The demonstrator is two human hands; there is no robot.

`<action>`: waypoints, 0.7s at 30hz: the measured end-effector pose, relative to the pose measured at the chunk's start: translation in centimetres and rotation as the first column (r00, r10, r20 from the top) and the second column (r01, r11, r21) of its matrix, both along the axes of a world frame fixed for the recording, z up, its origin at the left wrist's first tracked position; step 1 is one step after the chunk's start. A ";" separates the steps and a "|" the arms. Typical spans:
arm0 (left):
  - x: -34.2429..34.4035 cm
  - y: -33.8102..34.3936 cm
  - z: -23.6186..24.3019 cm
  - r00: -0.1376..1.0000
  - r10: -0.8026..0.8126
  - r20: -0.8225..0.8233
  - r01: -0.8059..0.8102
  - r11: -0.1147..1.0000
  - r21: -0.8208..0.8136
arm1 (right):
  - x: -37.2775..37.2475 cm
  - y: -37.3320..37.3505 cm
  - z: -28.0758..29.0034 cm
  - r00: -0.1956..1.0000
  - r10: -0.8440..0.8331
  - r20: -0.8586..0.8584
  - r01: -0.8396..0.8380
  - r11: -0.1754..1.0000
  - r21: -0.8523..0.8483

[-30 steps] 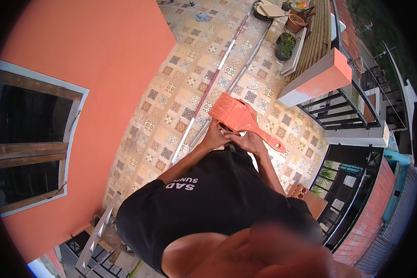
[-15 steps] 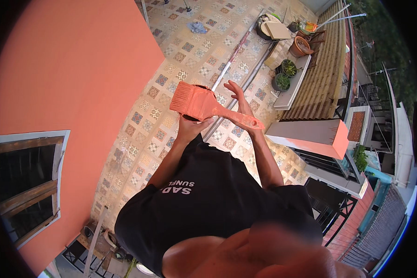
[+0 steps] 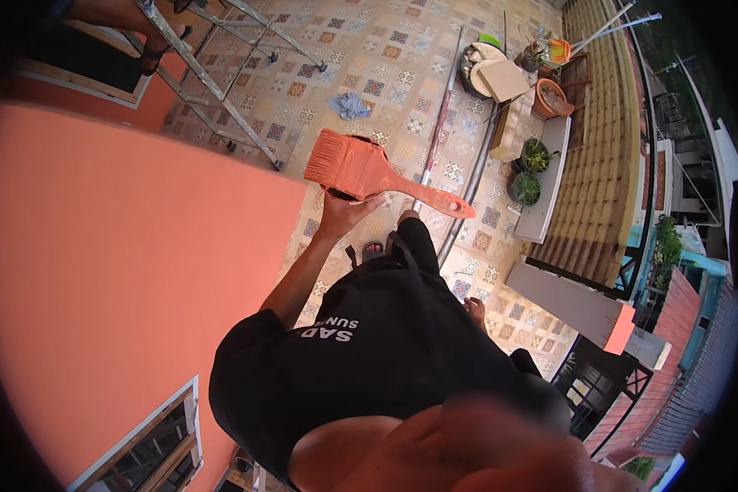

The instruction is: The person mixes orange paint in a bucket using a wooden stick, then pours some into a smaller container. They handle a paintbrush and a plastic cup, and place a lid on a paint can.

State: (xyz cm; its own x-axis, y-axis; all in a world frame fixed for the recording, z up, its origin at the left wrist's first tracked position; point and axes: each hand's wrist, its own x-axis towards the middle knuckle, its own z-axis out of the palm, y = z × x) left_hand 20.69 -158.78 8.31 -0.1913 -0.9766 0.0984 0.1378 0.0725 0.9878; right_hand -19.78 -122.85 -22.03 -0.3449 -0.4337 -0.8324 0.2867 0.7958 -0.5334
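Observation:
My left hand (image 3: 348, 215) holds up a small paint pot (image 3: 342, 193) from below. Its dark inside shows only in slivers, so its full shape cannot be made out. Across its top lies a wide paintbrush (image 3: 377, 174), coated in coral-orange paint, bristles to the left and handle to the right. My right hand (image 3: 474, 312) hangs low beside my body, away from the brush. Its fingers look loosely apart with nothing in them, though part of the hand is hidden. To the left rises a coral-painted wall (image 3: 139, 246).
A metal stepladder (image 3: 221, 94) stands at the far left, with a person's leg (image 3: 152, 37) beside it. A blue rag (image 3: 349, 106) lies on the tiled floor. Long poles (image 3: 476, 168), potted plants (image 3: 535, 154) and a bucket (image 3: 473, 70) line the right side, near a slatted fence (image 3: 603, 139).
My right hand has dropped from beside the brush handle to my right side. The view has turned, bringing the ladder and the other person's leg in; the brush stays on the pot.

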 end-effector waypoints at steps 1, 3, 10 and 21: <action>-0.1 -3.2 -0.5 1.000 -0.011 0.010 0.010 1.000 0.014 | 0.4 -1.4 -0.8 1.000 -0.010 0.017 0.009 1.000 0.005; -0.9 -9.0 -1.7 0.997 -0.025 0.072 0.029 0.998 -0.061 | 0.8 -6.2 -2.5 0.999 0.015 0.031 -0.017 0.998 0.067; -6.5 -29.8 -4.2 0.980 0.146 -0.138 -0.146 0.989 0.015 | -1.4 -37.9 -5.3 0.982 0.184 -0.033 -0.181 0.980 0.087; -10.4 -63.3 -3.0 0.976 0.179 -0.125 -0.182 0.983 -0.008 | -14.8 -104.4 7.6 0.894 0.256 -0.367 -0.415 0.781 -0.467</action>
State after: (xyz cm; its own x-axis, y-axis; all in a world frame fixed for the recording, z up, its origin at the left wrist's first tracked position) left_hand 10.25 -222.10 5.30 0.0028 -0.9916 0.1289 0.2416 0.1258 0.9622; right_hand -34.58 -227.26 -14.44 -0.2676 -0.9012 -0.3409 -0.1632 0.3911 -0.9058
